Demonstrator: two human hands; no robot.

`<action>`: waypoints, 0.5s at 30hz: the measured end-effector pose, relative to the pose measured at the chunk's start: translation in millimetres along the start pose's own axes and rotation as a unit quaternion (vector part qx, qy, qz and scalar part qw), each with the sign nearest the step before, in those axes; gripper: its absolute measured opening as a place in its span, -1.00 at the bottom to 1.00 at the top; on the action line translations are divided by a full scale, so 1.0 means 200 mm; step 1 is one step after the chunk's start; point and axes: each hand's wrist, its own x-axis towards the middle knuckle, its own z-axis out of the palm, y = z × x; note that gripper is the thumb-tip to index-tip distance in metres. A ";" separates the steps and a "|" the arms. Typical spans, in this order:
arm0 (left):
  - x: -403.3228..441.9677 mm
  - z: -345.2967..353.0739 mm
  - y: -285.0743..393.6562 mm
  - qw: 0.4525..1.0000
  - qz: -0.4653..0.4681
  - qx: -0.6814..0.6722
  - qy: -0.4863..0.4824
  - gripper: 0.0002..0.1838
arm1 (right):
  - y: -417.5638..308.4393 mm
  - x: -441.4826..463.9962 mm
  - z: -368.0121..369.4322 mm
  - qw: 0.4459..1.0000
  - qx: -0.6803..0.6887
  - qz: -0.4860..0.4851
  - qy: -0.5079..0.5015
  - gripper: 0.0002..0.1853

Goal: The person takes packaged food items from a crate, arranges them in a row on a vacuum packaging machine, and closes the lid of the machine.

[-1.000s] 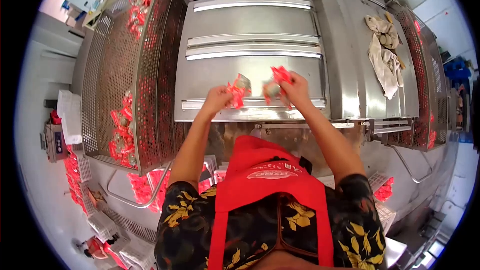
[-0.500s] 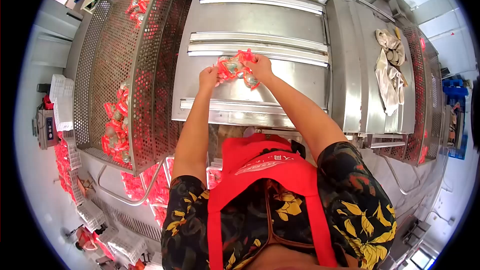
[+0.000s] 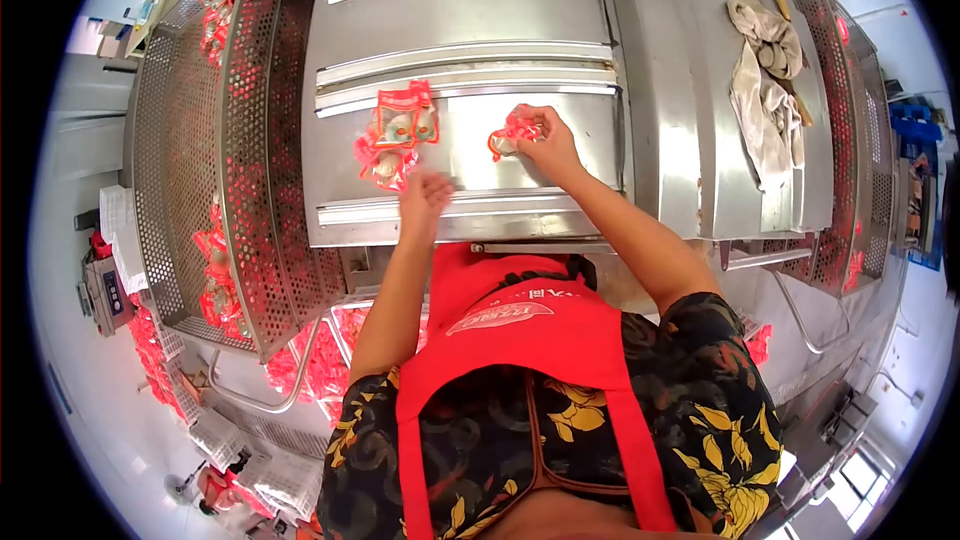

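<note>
My right hand (image 3: 550, 145) is closed on a red-and-clear plastic packet (image 3: 513, 136) with a pale roundish item inside, over the steel worktop (image 3: 470, 155). My left hand (image 3: 426, 202), slightly blurred, is near the worktop's front rail with its fingers loosely apart and nothing visible in them. Just beyond it lie several similar packets: a lower packet (image 3: 387, 168) close to the fingertips, and red-edged upper packets (image 3: 402, 118) with pale or greenish round items inside.
On the left stands a perforated metal bin (image 3: 245, 150) holding more red packets (image 3: 218, 275). Raised metal rails (image 3: 465, 77) cross the worktop. Pale cloths (image 3: 765, 120) lie on the steel surface to the right, beside another perforated bin (image 3: 848, 140).
The packets once between both hands are now apart: several lie on the left of the worktop, one is in my right hand. My left hand has moved down, off the packets. The view has shifted.
</note>
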 end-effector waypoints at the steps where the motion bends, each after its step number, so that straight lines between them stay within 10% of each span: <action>1: -0.04 0.10 -0.02 0.996 -0.033 0.043 -0.075 -0.40 | 0.02 -0.04 -0.04 1.000 0.008 -0.019 0.001 -0.53; 6: -0.03 0.54 -0.05 0.937 -0.277 -0.023 -0.212 -0.39 | 0.04 -0.27 -0.20 0.996 0.014 0.059 -0.067 -0.54; 15: 0.31 0.50 0.06 0.986 -0.072 -0.148 -0.040 -0.25 | 0.26 -0.32 -0.42 0.996 -0.015 0.076 -0.033 -0.72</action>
